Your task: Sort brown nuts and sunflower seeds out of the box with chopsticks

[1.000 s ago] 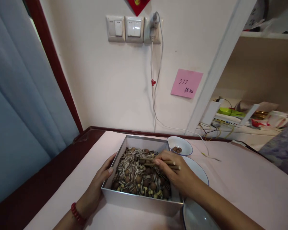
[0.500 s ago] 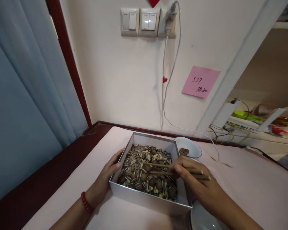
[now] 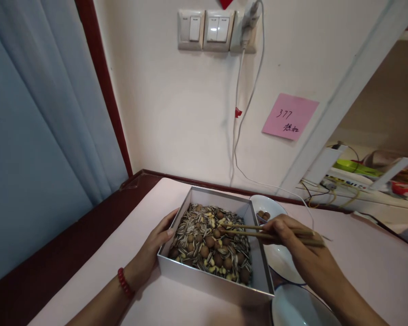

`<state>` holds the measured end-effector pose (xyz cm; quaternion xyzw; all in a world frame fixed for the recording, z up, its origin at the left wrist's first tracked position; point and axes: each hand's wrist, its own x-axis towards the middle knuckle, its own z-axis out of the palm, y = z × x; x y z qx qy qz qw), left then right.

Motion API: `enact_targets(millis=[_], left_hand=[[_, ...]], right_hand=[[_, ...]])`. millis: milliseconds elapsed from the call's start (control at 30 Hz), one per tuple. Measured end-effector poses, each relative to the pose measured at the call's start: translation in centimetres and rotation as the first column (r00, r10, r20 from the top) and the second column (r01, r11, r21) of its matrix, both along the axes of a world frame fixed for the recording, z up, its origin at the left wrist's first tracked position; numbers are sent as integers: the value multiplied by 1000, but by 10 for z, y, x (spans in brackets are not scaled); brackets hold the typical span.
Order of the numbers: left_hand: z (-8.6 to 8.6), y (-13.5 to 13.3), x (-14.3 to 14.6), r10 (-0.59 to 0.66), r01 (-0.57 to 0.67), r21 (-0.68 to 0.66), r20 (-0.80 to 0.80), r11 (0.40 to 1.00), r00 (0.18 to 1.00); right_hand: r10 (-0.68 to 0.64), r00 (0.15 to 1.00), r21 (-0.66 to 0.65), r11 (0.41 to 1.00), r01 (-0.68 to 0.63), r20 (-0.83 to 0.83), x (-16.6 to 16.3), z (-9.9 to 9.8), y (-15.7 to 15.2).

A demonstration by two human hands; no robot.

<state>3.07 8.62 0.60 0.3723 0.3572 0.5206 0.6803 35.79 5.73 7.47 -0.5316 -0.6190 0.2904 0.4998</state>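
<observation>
My left hand [image 3: 154,240] grips the left wall of a silver-grey open box [image 3: 214,280], thumb over the rim. Inside lie striped sunflower seeds [image 3: 190,227], several round brown balls that look like longans [image 3: 209,241], and pale yellow nut-like pieces [image 3: 212,269]. My right hand [image 3: 292,233] is closed around a pair of wooden chopsticks [image 3: 250,234] over the box's right rim. Their tips are among the contents near a brown ball; whether they pinch it I cannot tell.
Right of the box stand a white bowl [image 3: 271,204] holding a few brown balls, a second bowl [image 3: 282,265] partly behind my right hand, and a third bowl [image 3: 301,305] at the front. A white cable [image 3: 275,184] hangs from the wall socket onto the pink-covered table [image 3: 367,262].
My right hand and the chopsticks have moved right, and the tips now sit farther right in the box. More of the bowls shows. My left hand keeps its hold on the box.
</observation>
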Motion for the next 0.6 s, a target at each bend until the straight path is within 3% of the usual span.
enact_targets(millis=[200,600], left_hand=[[3,-1,0,4,-4,-25,-10,1000,1000],[2,-2,1,0,0,-21,11,1000,1000]], right_hand=[[39,998,-19,999,-38,40,-4,-11,8],[46,996,20,999,-47,81,-7,-9,5]])
